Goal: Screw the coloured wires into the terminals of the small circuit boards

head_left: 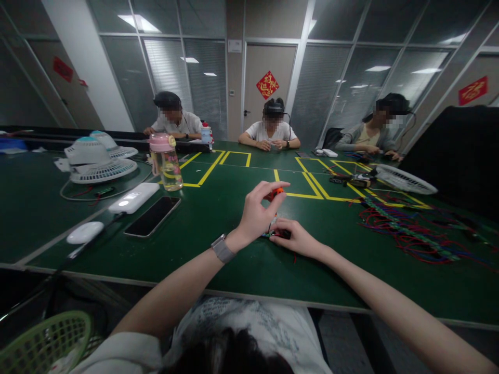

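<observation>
Above the middle of the green table [218,270], my left hand [253,210] is raised and closed, pinching a small orange piece [278,191] between thumb and fingers. Its kind cannot be made out, as my fingers cover much of it. Just below, my right hand [298,240] rests on the tabletop, its fingers closed at the edge of a small circuit board [267,235]. Most of that board is hidden under my hands. A short red wire [295,258] sticks out beneath my right palm.
Left of my hands lie a black phone [153,217], a white power bank [134,198] and a pink-lidded bottle [167,163], with white fans [97,161] beyond. Wired circuit boards [409,231] spread out at right. Several people sit across the table; a green basket [50,337] stands lower left.
</observation>
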A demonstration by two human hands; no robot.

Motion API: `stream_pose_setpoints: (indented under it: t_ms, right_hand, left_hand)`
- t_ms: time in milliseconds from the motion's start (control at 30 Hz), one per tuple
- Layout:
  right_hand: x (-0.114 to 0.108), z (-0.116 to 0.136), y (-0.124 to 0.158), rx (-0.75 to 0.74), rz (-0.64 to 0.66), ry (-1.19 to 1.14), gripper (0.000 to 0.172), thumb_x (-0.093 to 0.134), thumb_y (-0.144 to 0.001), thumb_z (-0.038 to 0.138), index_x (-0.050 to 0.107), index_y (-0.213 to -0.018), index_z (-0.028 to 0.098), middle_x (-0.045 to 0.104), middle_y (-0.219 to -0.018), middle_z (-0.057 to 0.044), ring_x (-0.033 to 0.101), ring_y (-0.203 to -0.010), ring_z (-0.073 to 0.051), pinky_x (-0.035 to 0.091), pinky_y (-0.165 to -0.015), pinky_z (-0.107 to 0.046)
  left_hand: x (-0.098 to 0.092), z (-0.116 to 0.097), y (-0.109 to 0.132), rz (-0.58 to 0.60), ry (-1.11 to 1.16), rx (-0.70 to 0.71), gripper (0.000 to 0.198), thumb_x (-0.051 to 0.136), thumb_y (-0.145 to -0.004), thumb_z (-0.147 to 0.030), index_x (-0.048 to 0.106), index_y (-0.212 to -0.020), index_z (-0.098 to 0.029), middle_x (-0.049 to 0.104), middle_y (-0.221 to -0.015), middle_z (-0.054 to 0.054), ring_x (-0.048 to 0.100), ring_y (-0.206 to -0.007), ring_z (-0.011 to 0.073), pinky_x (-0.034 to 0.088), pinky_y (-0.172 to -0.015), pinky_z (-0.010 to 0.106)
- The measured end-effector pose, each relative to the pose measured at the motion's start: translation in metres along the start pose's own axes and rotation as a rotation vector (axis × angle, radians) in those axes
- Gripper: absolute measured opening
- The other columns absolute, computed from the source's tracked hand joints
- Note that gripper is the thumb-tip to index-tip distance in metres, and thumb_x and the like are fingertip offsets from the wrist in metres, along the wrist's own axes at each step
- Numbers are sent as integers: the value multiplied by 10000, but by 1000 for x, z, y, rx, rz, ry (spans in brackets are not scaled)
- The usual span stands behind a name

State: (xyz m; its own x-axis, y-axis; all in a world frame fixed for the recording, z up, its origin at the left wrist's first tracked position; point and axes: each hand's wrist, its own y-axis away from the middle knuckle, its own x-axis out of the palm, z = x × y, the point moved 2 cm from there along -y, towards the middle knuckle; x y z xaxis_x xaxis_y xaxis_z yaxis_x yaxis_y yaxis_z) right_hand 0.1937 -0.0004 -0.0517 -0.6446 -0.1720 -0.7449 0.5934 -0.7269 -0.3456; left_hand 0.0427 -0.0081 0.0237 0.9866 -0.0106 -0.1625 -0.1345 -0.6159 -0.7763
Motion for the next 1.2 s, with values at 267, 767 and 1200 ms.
stream_pose_setpoints:
  t_ms: [267,767,1200]
  right_hand:
    - [0,0,0,4,-1,11,151,640,-826,238,709,-934,158,554,-710,-9,504,-658,-140,407,-630,-264]
    - [-1,2,0,3,2,13,144,634,-834,258,700,-922,165,572,-740,-16,507,-667,-139,427,-640,-269]
    - [-1,2,0,5,7,14,150,639,-833,255,705,-937,169,577,-756,-20,518,-687,-143,431,-648,-269]
  left_hand:
    - [-3,0,1,31,26,-4,309,431,-957,-207,638,-1186,-229,631,-1156,69,603,-1035,167,484,-893,289]
    - [-1,-3,1,-22,-58,35,213,542,-914,-241,692,-1065,-226,565,-1009,53,578,-907,136,502,-812,256]
    - [-4,-4,1,-100,-86,63,121,607,-874,-241,699,-944,-206,577,-919,36,579,-857,139,496,-772,261]
